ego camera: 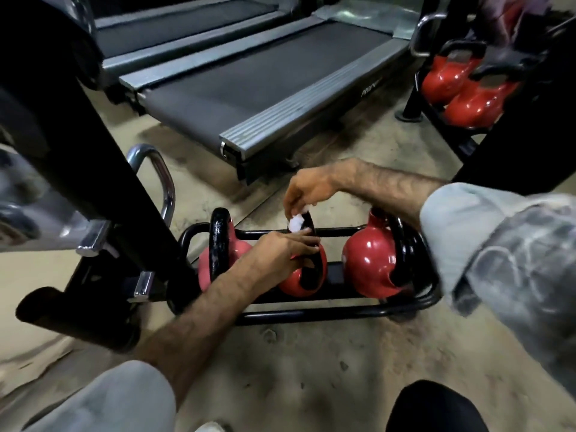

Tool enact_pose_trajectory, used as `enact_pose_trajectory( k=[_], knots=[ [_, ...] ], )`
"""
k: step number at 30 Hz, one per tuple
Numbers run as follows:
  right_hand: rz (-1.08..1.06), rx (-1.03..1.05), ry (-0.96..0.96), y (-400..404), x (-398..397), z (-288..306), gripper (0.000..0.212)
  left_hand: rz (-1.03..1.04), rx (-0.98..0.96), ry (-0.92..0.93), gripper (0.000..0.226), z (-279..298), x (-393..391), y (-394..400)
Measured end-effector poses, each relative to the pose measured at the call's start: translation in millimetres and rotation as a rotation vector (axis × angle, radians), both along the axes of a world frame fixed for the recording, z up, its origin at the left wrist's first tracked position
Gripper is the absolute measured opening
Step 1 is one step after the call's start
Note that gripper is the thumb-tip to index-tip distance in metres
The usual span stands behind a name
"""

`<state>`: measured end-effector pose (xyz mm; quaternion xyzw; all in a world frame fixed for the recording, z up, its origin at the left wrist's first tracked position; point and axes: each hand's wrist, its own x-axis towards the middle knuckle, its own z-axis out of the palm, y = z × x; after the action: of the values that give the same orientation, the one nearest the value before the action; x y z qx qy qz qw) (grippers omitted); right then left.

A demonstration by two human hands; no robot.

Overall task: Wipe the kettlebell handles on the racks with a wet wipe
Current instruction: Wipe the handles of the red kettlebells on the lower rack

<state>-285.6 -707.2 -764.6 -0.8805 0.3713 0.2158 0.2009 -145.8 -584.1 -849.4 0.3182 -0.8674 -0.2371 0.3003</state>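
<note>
Down on the low black tubular rack (311, 313), three glossy red kettlebells sit in a row, each with a thick black loop handle. Your left hand (280, 251) reaches in over the middle kettlebell (304, 275), fingers curled round its black handle (308, 232), steadying it. Your right hand (307, 188) comes from above, fingertips pinched tight on a small crumpled white wet wipe (296, 222) that sits right against the top of that same handle. The left kettlebell (218, 247) stands just beside, its handle shiny and a little pitted; the right kettlebell (371, 263) is round and smooth with bright glints. Pale grey sleeves are pushed up both your forearms. The floor (311, 363) is dull, scuffed concrete. Behind runs a treadmill (265, 79) with a matte dark belt and ribbed grey side rails, and far right a second rack (448, 126) carries more red kettlebells
</note>
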Motion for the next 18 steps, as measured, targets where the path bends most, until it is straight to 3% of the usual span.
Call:
enact_pose_trajectory(
  k=[3,7,13,18],
  knots=[
    [0.133,-0.022,0.130,-1,13,4,0.022,0.010,0.006,-0.042,0.026,-5,2,-2],
    [0.145,-0.136,0.151,-11,18,-5,0.020,0.041,0.080,-0.068,0.028,-7,1,-5],
    [0.142,0.053,0.255,-5,23,12,0.020,0.030,-0.066,-0.098,0.025,9,2,-5],
    [0.164,-0.113,0.259,-2,31,1,0.023,0.018,0.015,-0.122,0.029,7,3,-3]
  ],
)
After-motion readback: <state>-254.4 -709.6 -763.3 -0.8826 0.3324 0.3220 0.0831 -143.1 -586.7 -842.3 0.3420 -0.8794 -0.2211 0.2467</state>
